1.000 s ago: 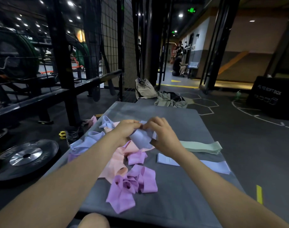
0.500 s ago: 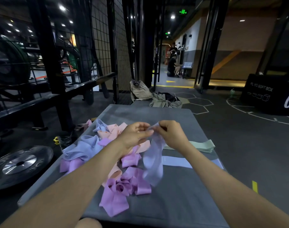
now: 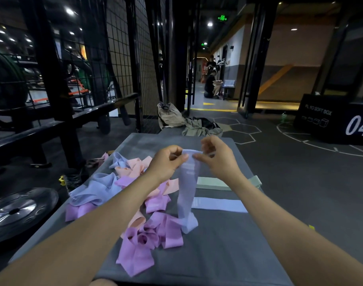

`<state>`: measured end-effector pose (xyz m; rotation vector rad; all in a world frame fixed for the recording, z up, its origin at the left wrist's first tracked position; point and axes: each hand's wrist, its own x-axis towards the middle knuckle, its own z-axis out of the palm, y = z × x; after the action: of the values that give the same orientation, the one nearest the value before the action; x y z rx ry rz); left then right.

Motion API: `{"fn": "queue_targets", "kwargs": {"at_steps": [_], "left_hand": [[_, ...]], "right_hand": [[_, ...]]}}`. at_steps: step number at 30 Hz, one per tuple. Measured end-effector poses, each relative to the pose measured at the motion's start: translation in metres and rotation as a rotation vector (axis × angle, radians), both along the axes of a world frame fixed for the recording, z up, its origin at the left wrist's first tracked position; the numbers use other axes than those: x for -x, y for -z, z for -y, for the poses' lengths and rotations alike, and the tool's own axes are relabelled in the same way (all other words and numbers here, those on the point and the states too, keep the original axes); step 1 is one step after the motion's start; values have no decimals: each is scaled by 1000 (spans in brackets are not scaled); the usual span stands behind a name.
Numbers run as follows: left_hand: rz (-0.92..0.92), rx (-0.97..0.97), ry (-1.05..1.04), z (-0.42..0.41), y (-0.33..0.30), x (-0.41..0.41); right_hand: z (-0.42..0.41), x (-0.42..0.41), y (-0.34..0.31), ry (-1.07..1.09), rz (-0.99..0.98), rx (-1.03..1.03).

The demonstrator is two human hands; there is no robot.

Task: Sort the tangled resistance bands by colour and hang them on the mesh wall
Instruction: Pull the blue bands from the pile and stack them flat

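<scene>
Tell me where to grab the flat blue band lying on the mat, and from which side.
Take the flat blue band at its right end, coming from the right and above. It lies stretched out flat across the mat, its left end beside the hanging blue band that both hands hold, while the right end sits free near the mat's edge. Pinching that end probably lifts it cleanly.

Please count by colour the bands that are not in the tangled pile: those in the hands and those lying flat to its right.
Blue: 2, the held blue band and the flat blue band
Green: 1, the green band
Total: 3
</scene>
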<state>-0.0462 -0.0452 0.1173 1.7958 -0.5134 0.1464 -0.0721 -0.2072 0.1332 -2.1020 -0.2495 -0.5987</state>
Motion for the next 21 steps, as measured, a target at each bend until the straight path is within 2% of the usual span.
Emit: {"fn": "queue_targets", "kwargs": {"at_steps": [5,8,11,16,21], "left_hand": [[77,-21,10,5,-3,-1],[-14,-18,69,11,5,-1],[-74,-173,65,19,21,1],[-72,-260,42,29,37,4],[-54,-549,62,29,57,8]], "right_hand": [[-5,1,-7,-56,20,81],[-3,-1,-9,11,34,24],[6,-3,-8,68,40,-63],[35,-1,4,197,7,-258],[61,1,16,362,-20,-389]]}}
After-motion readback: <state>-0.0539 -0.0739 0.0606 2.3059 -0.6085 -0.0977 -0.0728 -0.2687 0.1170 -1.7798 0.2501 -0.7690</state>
